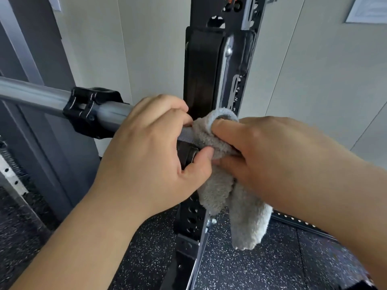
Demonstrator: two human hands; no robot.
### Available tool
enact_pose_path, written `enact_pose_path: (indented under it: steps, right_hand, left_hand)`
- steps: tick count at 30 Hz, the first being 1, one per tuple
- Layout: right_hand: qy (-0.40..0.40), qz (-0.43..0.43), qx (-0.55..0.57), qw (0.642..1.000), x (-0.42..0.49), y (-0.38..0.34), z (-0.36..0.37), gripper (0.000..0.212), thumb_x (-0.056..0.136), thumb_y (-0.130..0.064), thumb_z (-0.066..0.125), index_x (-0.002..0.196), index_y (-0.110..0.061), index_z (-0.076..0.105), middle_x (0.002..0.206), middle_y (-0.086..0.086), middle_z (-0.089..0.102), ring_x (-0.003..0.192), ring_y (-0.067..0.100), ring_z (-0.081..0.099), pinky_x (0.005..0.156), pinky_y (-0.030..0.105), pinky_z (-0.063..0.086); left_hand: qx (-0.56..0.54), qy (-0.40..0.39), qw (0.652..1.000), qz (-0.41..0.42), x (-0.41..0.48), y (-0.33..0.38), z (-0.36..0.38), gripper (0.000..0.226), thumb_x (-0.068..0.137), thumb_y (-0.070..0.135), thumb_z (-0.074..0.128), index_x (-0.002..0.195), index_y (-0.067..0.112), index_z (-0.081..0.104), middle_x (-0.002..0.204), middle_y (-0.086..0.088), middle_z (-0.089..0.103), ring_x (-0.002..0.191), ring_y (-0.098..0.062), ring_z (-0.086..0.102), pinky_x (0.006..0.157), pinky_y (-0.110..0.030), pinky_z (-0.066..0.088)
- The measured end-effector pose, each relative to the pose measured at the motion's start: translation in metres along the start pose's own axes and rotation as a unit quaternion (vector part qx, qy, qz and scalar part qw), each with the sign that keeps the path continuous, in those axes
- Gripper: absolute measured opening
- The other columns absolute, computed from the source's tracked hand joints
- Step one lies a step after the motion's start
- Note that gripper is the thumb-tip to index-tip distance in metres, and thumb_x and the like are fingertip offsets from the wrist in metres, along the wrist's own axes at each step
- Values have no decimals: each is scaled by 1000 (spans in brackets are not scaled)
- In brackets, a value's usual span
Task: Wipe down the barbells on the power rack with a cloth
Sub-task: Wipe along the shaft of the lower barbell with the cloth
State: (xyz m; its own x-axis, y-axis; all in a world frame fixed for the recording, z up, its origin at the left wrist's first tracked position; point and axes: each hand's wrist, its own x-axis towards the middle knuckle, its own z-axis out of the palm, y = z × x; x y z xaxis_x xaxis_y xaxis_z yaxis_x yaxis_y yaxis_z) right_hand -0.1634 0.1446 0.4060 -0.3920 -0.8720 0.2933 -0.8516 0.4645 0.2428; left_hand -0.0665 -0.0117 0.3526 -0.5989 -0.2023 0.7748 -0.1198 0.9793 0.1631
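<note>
Light: soft, even, fairly bright, cool in cast; source outside the view.
Shadows: faint and diffuse, deepest under the left hand point(146, 151) and behind the hanging cloth point(222, 189).
Glare: a pale streak along the barbell point(33, 94); small bright glints on the metal strip of the rack upright point(226, 65).
Focus: left hand, right hand point(272, 155) and cloth fairly crisp, the pile legible; top of the rack, the speckled floor point(146, 258) and the frame's lower corners smeared.
Distortion: wide-angle bowing of wall point(314, 80) seams and door frame point(18, 42) toward the edges.
</note>
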Motion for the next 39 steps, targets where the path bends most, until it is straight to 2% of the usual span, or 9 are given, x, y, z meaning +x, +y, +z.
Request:
enact_pose_path:
  steps: [4, 9, 14, 17, 19, 22, 29, 33, 39]
  right_hand:
    - [-16, 47, 16, 999, -15, 13, -11, 48, 83, -77, 20, 86, -34, 40, 54, -11, 42, 48, 1, 39, 43, 23, 22]
    - [-39, -4, 55, 998, -1, 4, -10, 27, 85, -69, 32, 98, -47, 24, 69, -11, 52, 61, 7, 49, 49, 26, 32]
    - [-10, -29, 58, 998, -3, 5, -7, 29, 95, -62, 40, 101, -43, 19, 71, -11, 45, 61, 0, 38, 51, 25, 32]
    - [-25, -33, 75, 996, -2, 7, -10, 26, 96, -63, 40, 97, -43, 24, 69, -11, 46, 60, 0, 42, 51, 24, 34]
    - [-34, -59, 88, 994, 8, 4, -8, 18, 100, -54, 44, 102, -44, 29, 71, -11, 48, 60, 1, 44, 50, 22, 34]
    - [-25, -90, 90, 992, 19, 3, -3, 11, 100, -48, 43, 107, -44, 35, 73, -10, 53, 61, 4, 49, 51, 19, 37]
    - [-26, -25, 126, 991, -7, 19, -12, 36, 83, -71, 35, 90, -37, 41, 69, -10, 56, 56, 3, 51, 46, 18, 24]
    - [-5, -61, 138, 988, 14, 10, -1, 24, 90, -56, 48, 91, -38, 32, 67, -11, 51, 58, 4, 50, 50, 23, 35]
    - [102, -81, 118, 984, 38, 10, 47, 28, 85, -46, 52, 110, -44, 38, 74, -8, 61, 62, 25, 62, 58, 44, 56]
  left_hand:
    - [6, 1, 1000, 20, 0, -1, 0, 42, 86, 40, 59, 109, 7, 71, 112, -2, 67, 114, -26, 57, 101, -31, 41]
    - [-50, -19, 999, -9, -2, 6, -4, 79, 86, 39, 59, 159, 19, 35, 116, 7, 62, 121, -12, 46, 107, -17, 30]
    - [-90, -17, 995, -29, -5, 8, -4, 101, 82, 41, 61, 165, 17, 8, 155, 8, 35, 140, -2, 37, 116, -11, 22]
    - [-75, -6, 995, -65, -7, 10, -2, 101, 81, 46, 58, 165, 17, 9, 148, 8, 43, 133, 5, 33, 112, -3, 15]
    - [-57, 19, 995, -81, -7, 11, 2, 97, 81, 46, 55, 164, 15, 15, 140, 7, 51, 129, 1, 37, 121, -14, 14]
    - [-42, 40, 993, -104, -8, 13, 6, 94, 80, 46, 53, 163, 17, 19, 134, 12, 54, 118, 8, 33, 123, -55, 26]
    - [-50, 34, 991, -121, -8, 11, 7, 95, 81, 47, 56, 162, 14, 19, 133, 15, 54, 113, 11, 33, 114, -57, 38]
    - [-65, 32, 988, -133, -8, 16, 6, 100, 79, 49, 52, 164, 17, 11, 137, 16, 52, 123, -2, 44, 115, -48, 39]
    - [-79, 24, 988, -127, -9, 16, 4, 104, 76, 47, 54, 164, 18, 7, 139, 15, 52, 127, -5, 46, 97, -2, 25]
